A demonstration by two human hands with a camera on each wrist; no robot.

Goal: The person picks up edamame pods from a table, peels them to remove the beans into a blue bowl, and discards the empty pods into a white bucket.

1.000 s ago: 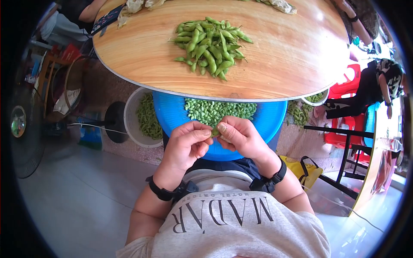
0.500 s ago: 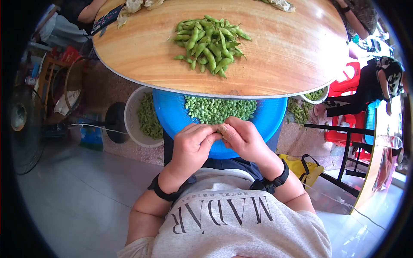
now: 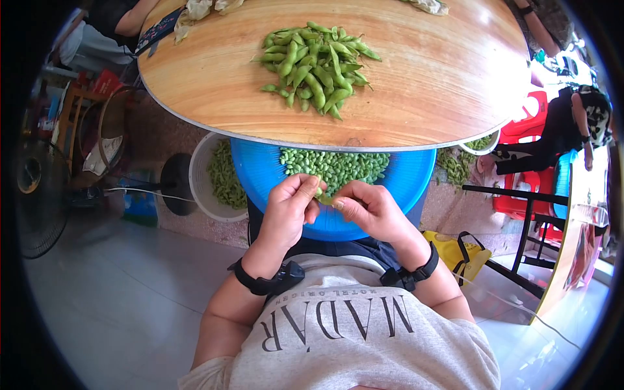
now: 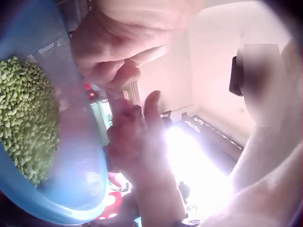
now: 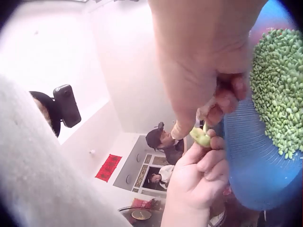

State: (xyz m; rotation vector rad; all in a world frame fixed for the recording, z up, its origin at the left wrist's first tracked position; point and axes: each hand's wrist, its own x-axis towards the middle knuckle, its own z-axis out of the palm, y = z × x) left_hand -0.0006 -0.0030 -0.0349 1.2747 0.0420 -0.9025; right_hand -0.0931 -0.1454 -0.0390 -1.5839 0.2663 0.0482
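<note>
An opened green soybean pod (image 3: 324, 198) stretches between the two hands over the blue basket (image 3: 253, 172). My left hand (image 3: 290, 203) pinches one end between thumb and fingers. The other end is at the thumb and fingertips of my right hand (image 3: 374, 209), which pinch it. In the right wrist view the pod (image 5: 201, 137) looks split, with a pale inside. Many shelled green beans (image 3: 331, 168) lie in the basket below the hands. In the left wrist view glare and the fingers hide the pod.
A heap of unshelled pods (image 3: 315, 68) lies on the round wooden table (image 3: 442, 84), whose edge overhangs the basket. A white basket (image 3: 197, 175) of green pods or husks stands on the floor at left. A yellow bag (image 3: 458, 253) and a fan (image 3: 39, 195) flank the person.
Half a second ago the hands were pressed together, hiding the pod. Now they have drawn slightly apart, the left fingertips have risen, and the opened pod shows between them.
</note>
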